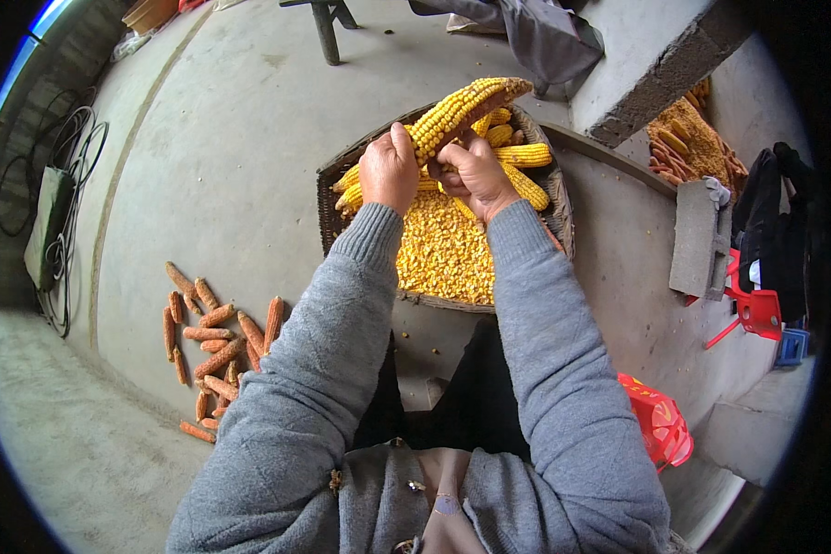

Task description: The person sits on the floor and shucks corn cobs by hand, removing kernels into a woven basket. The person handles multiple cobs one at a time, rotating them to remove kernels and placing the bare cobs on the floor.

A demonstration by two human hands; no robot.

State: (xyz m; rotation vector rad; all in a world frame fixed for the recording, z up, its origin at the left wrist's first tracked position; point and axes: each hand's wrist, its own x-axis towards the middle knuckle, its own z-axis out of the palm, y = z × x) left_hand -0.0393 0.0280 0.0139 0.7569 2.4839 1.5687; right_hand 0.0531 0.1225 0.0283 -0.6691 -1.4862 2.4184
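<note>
An ear of corn, yellow with a brownish stripped strip along its right side, is held up over a woven basket. My left hand is closed around its lower left end. Against the stripped side, my right hand is closed, thumb and curled fingers on the ear; whether it also holds a small tool is hidden. Loose yellow kernels fill the near part of the basket. Beyond and beside my hands lie several more ears, partly covered by the hands.
Bare reddish cobs lie heaped on the floor at left. Coiled black cable rests by the left wall. Rightward are a heap of corn, a concrete block, a red plastic stool and a red bag. Wooden legs stand ahead.
</note>
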